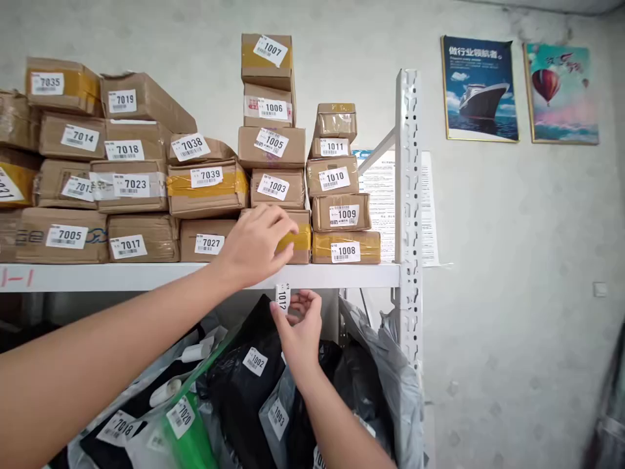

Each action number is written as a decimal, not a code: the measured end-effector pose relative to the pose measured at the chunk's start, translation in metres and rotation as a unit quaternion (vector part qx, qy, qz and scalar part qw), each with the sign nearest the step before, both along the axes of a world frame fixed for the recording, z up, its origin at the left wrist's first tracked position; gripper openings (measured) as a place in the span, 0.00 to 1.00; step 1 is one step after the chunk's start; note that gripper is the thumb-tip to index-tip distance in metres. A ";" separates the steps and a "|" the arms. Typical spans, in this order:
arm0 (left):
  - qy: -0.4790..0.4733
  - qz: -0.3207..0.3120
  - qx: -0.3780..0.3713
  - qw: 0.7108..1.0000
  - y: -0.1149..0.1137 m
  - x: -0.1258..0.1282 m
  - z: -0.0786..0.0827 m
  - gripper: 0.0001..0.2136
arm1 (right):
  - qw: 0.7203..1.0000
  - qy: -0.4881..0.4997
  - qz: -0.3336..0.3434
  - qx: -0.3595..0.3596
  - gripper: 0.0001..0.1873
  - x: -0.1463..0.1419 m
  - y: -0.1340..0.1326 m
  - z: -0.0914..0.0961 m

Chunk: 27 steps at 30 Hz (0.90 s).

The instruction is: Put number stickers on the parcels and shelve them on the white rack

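Note:
My left hand [258, 244] is in front of the bottom row of boxes on the upper shelf, fingers bent and apart, holding nothing I can see. Behind it, partly hidden, is a cardboard box [301, 238] with yellow tape. Below the shelf edge, my right hand [300, 326] has its thumb against a white label [282, 298] reading 1012, the other fingers curled behind. Whether this label is stuck to a bag is unclear. A black plastic parcel bag [239, 371] labelled 1002 lies just left of it, and a grey bag [279, 404] labelled 1003 is beneath.
Stacked cardboard boxes [131, 185] with number labels fill the white shelf [322, 276]. Its perforated upright post [409, 228] stands at right. More bags, including a green one [190, 430], crowd the lower level. Two posters [481, 91] hang on the wall.

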<state>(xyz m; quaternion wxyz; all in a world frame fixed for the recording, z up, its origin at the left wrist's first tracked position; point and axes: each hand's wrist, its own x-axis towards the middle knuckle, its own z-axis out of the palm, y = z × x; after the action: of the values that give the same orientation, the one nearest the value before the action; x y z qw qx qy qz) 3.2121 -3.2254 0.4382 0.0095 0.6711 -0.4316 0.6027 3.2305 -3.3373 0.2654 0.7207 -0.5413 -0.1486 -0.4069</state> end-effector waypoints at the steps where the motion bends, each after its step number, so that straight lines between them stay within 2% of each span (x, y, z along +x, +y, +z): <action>1: 0.031 0.013 0.003 0.999 0.002 0.001 -0.006 0.06 | 0.997 0.002 0.031 0.066 0.33 0.005 0.008 0.000; 3: 0.091 0.043 0.020 0.995 0.006 0.000 -0.017 0.07 | 0.979 0.012 0.106 0.173 0.32 0.010 0.018 0.000; 5: 0.149 0.068 0.040 0.986 0.010 -0.003 -0.027 0.08 | 0.958 0.016 0.158 0.240 0.30 0.009 0.023 0.000; 9: 0.311 0.054 0.009 0.949 0.011 -0.012 -0.038 0.13 | 0.926 0.023 0.199 0.319 0.30 -0.007 0.026 0.006; 11: 0.387 0.037 -0.032 0.921 0.009 -0.016 -0.040 0.13 | 0.926 0.021 0.192 0.325 0.29 -0.021 0.029 0.009; 13: 0.448 0.032 -0.080 0.890 0.006 -0.021 -0.040 0.13 | 0.947 -0.011 0.136 0.292 0.26 -0.040 0.033 0.009; 15: 0.545 -0.002 -0.097 0.833 0.006 -0.028 -0.039 0.15 | 0.974 -0.069 0.055 0.208 0.20 -0.065 0.033 0.006; 18: 0.689 -0.149 -0.032 0.709 0.009 -0.043 -0.035 0.23 | 0.988 -0.135 -0.027 0.077 0.11 -0.105 0.020 0.008; 19: 0.707 -0.207 -0.006 0.676 0.010 -0.049 -0.033 0.25 | 0.987 -0.145 -0.035 0.051 0.10 -0.116 0.012 0.012; 20: 0.707 -0.257 0.014 0.659 0.010 -0.055 -0.030 0.26 | 0.987 -0.152 -0.036 0.039 0.10 -0.124 0.002 0.018; 21: 0.696 -0.296 0.027 0.654 0.010 -0.060 -0.027 0.26 | 0.987 -0.157 -0.031 0.032 0.10 -0.130 -0.007 0.025; 23: 0.663 -0.333 0.027 0.670 0.006 -0.069 -0.021 0.23 | 0.985 -0.168 -0.010 0.021 0.13 -0.135 -0.027 0.043; 27: 0.598 -0.329 -0.057 0.729 -0.011 -0.080 -0.007 0.14 | 0.983 -0.175 0.015 -0.053 0.19 -0.129 -0.058 0.081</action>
<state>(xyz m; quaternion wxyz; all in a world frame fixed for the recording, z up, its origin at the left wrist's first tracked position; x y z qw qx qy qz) 3.1323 -3.2360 0.4312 0.5012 0.7071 -0.4953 0.0591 3.1015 -3.3953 0.3464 0.6597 -0.4971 -0.3022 -0.4758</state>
